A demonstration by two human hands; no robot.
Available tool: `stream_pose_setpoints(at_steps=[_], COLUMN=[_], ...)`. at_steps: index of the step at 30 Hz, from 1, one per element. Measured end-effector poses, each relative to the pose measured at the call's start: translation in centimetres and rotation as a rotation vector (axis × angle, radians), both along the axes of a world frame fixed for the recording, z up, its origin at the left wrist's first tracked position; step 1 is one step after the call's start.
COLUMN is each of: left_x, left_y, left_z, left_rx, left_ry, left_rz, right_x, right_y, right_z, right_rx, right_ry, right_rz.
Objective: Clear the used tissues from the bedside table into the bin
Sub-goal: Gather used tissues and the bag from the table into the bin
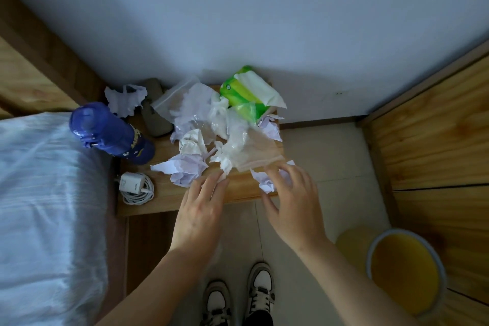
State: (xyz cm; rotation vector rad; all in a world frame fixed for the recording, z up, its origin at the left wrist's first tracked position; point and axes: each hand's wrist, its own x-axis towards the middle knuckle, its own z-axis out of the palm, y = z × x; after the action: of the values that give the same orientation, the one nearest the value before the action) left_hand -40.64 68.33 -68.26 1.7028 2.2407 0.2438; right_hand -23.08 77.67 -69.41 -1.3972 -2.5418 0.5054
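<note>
Several crumpled white tissues lie on the wooden bedside table (164,201): one at the front left (182,169), one in the middle (191,143), one at the back left (124,99), one at the front right corner (264,180). My left hand (201,214) hovers over the front edge, fingers together and reaching toward the middle tissues, holding nothing. My right hand (291,201) is spread with fingers apart over the front right tissue, touching it. The yellow bin (397,270) stands on the floor at the lower right.
A green tissue pack (246,92), clear plastic bags (251,151), a grey case (153,108), a blue bottle (111,135) and a white charger with cable (135,188) share the table. A bed (39,206) lies left; wooden panels (436,140) stand right. My shoes (238,296) are on tiles.
</note>
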Motion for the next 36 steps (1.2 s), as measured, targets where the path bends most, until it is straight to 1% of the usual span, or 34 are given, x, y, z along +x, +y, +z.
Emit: stream_pose_setpoints(at_steps=[4,9,14,19,27,31,36], left_x=[1.6,4.4,7.8,12.6,24.9,32.5,41.1], left_y=[1.5,4.6,6.8,8.1,10.8,11.9,11.9], left_z=[4.1,8.3,9.7,10.0,11.3,11.6,10.8], left_rx=[0.017,0.038,0.068,0.095,0.195,0.222,0.246], left_ry=[-0.028,-0.055,-0.029,-0.011,-0.096,-0.135,-0.148], left_rz=[-0.095,-0.192,-0.28,-0.397,-0.677,-0.802,-0.937], right_x=[2.8,6.1,10.0,16.9,30.1,36.3,42.8], right_y=[0.4,0.8,1.0,0.4,-2.0,-4.0,-7.1], right_z=[4.0,7.7,9.1,10.3,12.3,11.7,9.9], right_rx=[0.041,0.089,0.119,0.125,0.168,0.209,0.18], right_ry=[0.053,0.052,0.082,0.101,0.041,0.029,0.03], right_rz=[-0.085,-0.153,-0.243,-0.378,-0.67,-0.812,-0.947])
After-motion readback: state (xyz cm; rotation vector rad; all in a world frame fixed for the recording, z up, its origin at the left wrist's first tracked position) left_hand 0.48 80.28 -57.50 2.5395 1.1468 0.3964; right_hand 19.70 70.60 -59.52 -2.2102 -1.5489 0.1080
